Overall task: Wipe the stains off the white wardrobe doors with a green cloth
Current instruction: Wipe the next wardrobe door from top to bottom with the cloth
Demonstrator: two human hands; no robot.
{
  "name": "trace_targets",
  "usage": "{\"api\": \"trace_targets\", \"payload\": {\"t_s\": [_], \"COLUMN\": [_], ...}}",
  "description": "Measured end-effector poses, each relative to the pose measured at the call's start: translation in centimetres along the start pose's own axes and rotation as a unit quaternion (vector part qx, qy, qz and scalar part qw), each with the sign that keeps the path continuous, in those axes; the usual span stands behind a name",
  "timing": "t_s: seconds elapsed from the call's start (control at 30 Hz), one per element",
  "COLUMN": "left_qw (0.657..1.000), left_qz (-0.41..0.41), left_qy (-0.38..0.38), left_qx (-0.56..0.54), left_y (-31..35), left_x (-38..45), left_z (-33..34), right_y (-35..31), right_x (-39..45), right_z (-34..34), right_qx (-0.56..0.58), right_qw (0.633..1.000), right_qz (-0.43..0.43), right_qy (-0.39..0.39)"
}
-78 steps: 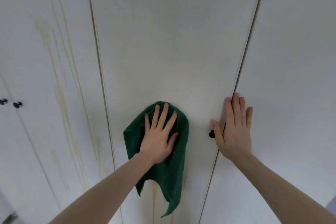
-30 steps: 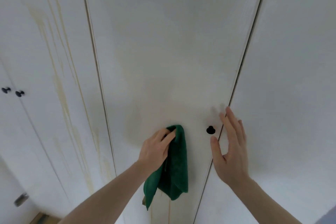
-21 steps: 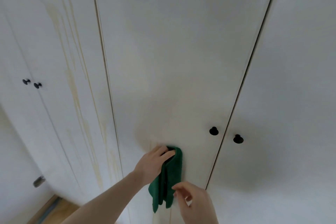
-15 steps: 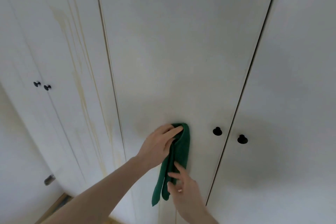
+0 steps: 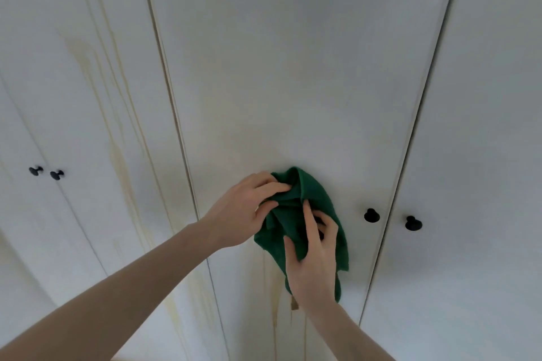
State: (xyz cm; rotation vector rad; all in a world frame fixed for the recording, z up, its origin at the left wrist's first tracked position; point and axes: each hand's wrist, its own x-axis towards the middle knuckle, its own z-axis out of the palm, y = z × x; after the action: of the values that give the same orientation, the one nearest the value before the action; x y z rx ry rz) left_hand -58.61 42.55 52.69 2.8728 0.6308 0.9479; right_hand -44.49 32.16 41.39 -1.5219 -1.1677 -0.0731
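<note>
While both hands work it, the cloth gets refolded, I'd say:
Green cloth: bunched against the middle door, left of its knob.
Left hand: pinching the top fold.
Right hand: fingers curled into the hanging part.
Stains: streaks remain on the neighbouring door.

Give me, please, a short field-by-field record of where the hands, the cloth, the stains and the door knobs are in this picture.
left hand: pinches the top of the green cloth
right hand: grips the cloth lower down
cloth: bunched, in front of the middle door
stains: yellowish streaks down the door to the left; drips below the cloth
knobs: black pair right of the cloth, another pair far left
</note>
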Motion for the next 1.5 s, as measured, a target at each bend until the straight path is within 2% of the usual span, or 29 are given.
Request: {"api": "trace_targets", "payload": {"t_s": [0.17, 0.23, 0.3, 0.37, 0.43, 0.47, 0.5, 0.57, 0.63, 0.73, 0.87, 0.97, 1.13, 1.3, 1.4, 1.5], "left_qw": [0.996, 0.993, 0.988, 0.977, 0.961, 0.956, 0.954, 0.954, 0.941, 0.921, 0.921, 0.921, 0.916, 0.913, 0.913, 0.909], "left_qz": [0.071, 0.103, 0.147, 0.183, 0.199, 0.199, 0.194, 0.172, 0.16, 0.167, 0.167, 0.168, 0.168, 0.162, 0.159, 0.155], "left_qy": [-0.05, -0.047, 0.002, 0.086, 0.165, 0.182, 0.175, 0.11, 0.046, 0.012, 0.008, 0.016, 0.026, 0.024, 0.028, 0.03], "left_qx": [-0.001, 0.018, 0.046, 0.062, 0.094, 0.12, 0.148, 0.218, 0.296, 0.352, 0.352, 0.351, 0.364, 0.373, 0.376, 0.386], "left_y": [-3.2, -4.2, -5.0, -5.3, -5.6, -5.9, -6.2, -6.8, -7.4, -7.7, -7.7, -7.3, -7.3, -7.5, -7.5, -7.4], "left_x": [-0.6, -0.2, 0.4, 1.4, 2.8, 3.4, 4.0, 5.0, 5.3, 5.2, 5.4, 5.3, 5.2, 5.2, 5.2, 5.3], "left_z": [-0.6, -1.3, -2.5, -4.1, -6.2, -7.4, -8.6, -10.1, -10.9, -11.2, -11.2, -11.1, -11.0, -10.9, -10.7, -10.7], "right_y": [1.7, 3.1, 4.4, 6.1, 7.9, 8.6, 8.9, 9.0, 7.6, 3.1, -3.5, -6.6, -6.6, -1.9, 1.7, 4.8], "right_x": [0.1, -0.1, -1.1, -2.4, -3.9, -4.8, -5.5, -6.5, -6.4, -3.8, 0.6, 3.1, 4.9, 2.2, -0.3, -2.7], "right_z": [3.4, 4.1, 4.8, 4.7, 4.1, 3.8, 3.6, 3.1, 2.6, 1.4, 0.8, 1.4, 4.6, 7.3, 7.0, 5.9], "right_qx": [-0.15, -0.189, -0.21, -0.223, -0.23, -0.236, -0.242, -0.232, -0.19, -0.111, -0.038, -0.02, -0.113, -0.239, -0.289, -0.324], "right_qw": [0.985, 0.977, 0.972, 0.969, 0.969, 0.968, 0.968, 0.971, 0.98, 0.993, 0.995, 0.99, 0.983, 0.956, 0.941, 0.934], "right_qz": [-0.065, -0.078, -0.094, -0.101, -0.085, -0.066, -0.038, 0.025, 0.053, 0.036, -0.037, -0.079, -0.104, -0.15, -0.173, -0.144], "right_qy": [0.061, 0.065, 0.05, 0.016, -0.03, -0.05, -0.061, -0.059, -0.032, 0.001, 0.085, 0.114, 0.103, 0.08, 0.024, -0.043]}}
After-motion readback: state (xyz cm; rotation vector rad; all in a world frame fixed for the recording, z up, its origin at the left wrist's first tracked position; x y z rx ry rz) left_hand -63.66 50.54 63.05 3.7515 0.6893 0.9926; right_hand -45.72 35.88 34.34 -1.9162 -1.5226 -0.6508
